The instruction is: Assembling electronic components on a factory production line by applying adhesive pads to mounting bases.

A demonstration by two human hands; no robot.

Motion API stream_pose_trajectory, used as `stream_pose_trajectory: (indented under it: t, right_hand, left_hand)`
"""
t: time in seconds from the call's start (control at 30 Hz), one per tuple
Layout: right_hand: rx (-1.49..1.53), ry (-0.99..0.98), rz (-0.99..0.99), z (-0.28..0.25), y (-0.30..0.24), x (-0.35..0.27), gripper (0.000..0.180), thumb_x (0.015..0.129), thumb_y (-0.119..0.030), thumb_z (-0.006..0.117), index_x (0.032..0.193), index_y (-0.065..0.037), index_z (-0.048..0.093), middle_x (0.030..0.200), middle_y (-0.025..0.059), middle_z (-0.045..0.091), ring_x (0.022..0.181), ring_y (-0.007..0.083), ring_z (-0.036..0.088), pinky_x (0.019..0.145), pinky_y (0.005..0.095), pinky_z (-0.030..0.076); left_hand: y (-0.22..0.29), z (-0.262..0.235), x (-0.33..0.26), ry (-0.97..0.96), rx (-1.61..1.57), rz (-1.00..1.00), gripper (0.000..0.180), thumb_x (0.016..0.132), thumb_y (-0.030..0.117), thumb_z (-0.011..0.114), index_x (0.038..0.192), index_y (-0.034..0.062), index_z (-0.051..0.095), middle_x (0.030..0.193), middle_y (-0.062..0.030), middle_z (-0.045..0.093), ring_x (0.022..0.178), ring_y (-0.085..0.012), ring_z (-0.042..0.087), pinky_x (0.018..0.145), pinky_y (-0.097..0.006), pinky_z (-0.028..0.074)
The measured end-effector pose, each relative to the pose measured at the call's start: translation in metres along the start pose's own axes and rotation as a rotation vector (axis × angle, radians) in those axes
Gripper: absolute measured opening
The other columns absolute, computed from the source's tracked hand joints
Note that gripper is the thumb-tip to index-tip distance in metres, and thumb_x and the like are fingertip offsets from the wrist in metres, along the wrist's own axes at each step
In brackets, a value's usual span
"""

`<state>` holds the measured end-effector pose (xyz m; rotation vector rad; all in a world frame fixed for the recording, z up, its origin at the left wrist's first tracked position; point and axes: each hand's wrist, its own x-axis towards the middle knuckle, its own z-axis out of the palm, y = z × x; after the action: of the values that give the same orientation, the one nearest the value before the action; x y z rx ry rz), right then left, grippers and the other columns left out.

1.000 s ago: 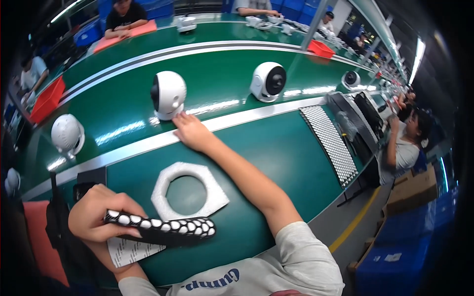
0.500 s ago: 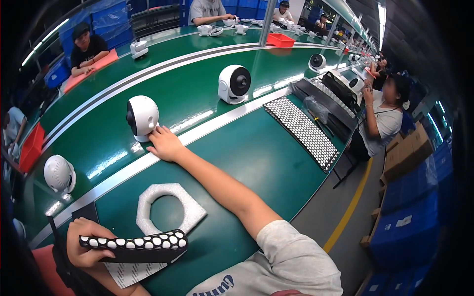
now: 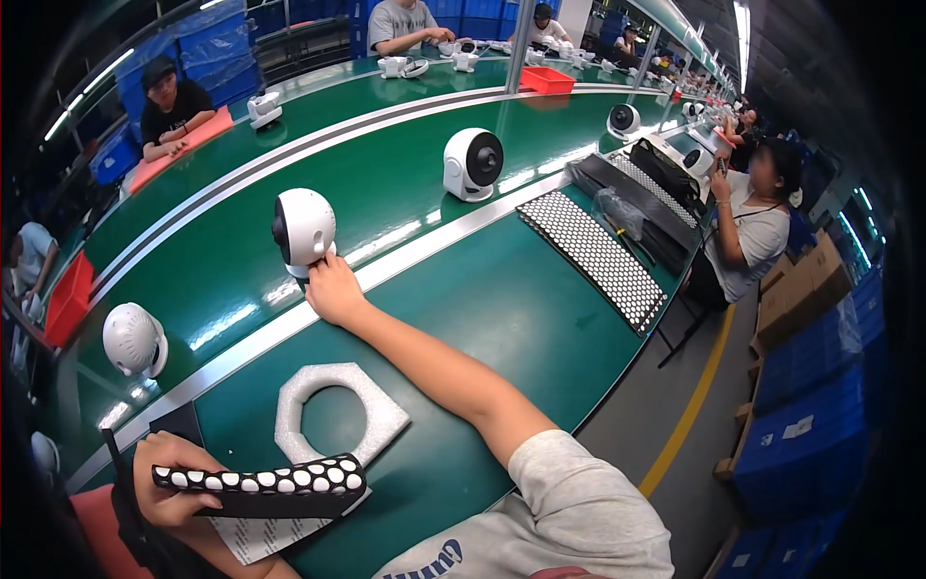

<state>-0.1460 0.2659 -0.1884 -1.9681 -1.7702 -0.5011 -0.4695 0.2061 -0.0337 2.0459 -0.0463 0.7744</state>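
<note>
Bright, even light falls from the ceiling strips (image 3: 741, 21) at the upper right of my view. It glares in white streaks off the glossy green table (image 3: 405, 193) through the middle. My arm throws only a faint, soft shadow. The fisheye bends straight edges toward the rim, the corners go black, and far workers blur.

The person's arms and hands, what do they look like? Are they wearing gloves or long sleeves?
No gloves: both the left hand and the right hand are bare. The right forearm is bare too, up to a short light grey sleeve. No watch or rings show. The shirt front has dark blue lettering.
</note>
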Motion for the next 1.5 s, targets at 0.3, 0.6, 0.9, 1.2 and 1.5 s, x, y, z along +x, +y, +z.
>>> stream_pose_trajectory:
  t: [0.3, 0.6, 0.9, 1.2, 1.5]
  right_hand:
    - [-0.009, -0.209, 0.175, 0.003, -0.013, 0.005, 0.065, 0.081, -0.039, 0.041, 0.126, 0.007, 0.027, 0.131, 0.0223, 0.026, 0.125, 0.0369, 0.018, 0.102, 0.0452, 0.013]
    - [0.007, -0.110, 0.241, -0.003, -0.023, 0.012, 0.063, 0.077, -0.031, 0.048, 0.120, 0.012, 0.030, 0.125, 0.0262, 0.032, 0.121, 0.0390, 0.023, 0.102, 0.0459, 0.016]
    - [0.035, -0.007, 0.297, -0.004, -0.028, 0.017, 0.061, 0.076, -0.026, 0.051, 0.119, 0.012, 0.031, 0.123, 0.0276, 0.032, 0.121, 0.0384, 0.024, 0.101, 0.0481, 0.015]
    - [-0.015, -0.035, 0.333, -0.006, -0.035, 0.020, 0.068, 0.074, -0.030, 0.054, 0.122, 0.012, 0.029, 0.127, 0.0256, 0.031, 0.122, 0.0360, 0.024, 0.102, 0.0470, 0.014]
    - [-0.118, 0.317, 0.117, 0.002, -0.033, 0.023, 0.024, 0.075, -0.007, 0.046, 0.094, 0.007, 0.045, 0.100, 0.0268, 0.050, 0.104, 0.0380, 0.045, 0.088, 0.0389, 0.040]
  left_hand:
    - [0.010, -0.005, -0.011, 0.031, -0.025, 0.014, 0.030, 0.061, 0.020, 0.076, 0.073, -0.0016, 0.059, 0.058, -0.0078, 0.061, 0.044, -0.0137, 0.057, 0.042, -0.020, 0.042]
    - [0.019, -0.016, -0.020, -0.007, 0.013, 0.026, 0.030, 0.061, 0.019, 0.076, 0.074, -0.0017, 0.058, 0.059, -0.0084, 0.061, 0.045, -0.0144, 0.058, 0.043, -0.020, 0.042]
    - [0.022, -0.025, -0.027, -0.006, 0.006, 0.027, 0.030, 0.061, 0.019, 0.076, 0.073, -0.0017, 0.058, 0.059, -0.0087, 0.061, 0.045, -0.0139, 0.058, 0.043, -0.020, 0.042]
    - [0.027, -0.029, -0.029, -0.021, 0.034, 0.066, 0.030, 0.061, 0.018, 0.076, 0.073, -0.0027, 0.058, 0.059, -0.0094, 0.061, 0.044, -0.0139, 0.057, 0.042, -0.020, 0.042]
    - [0.031, -0.032, -0.029, -0.056, 0.040, 0.058, 0.029, 0.062, 0.016, 0.075, 0.075, -0.0032, 0.057, 0.060, -0.0097, 0.061, 0.046, -0.0143, 0.058, 0.043, -0.020, 0.043]
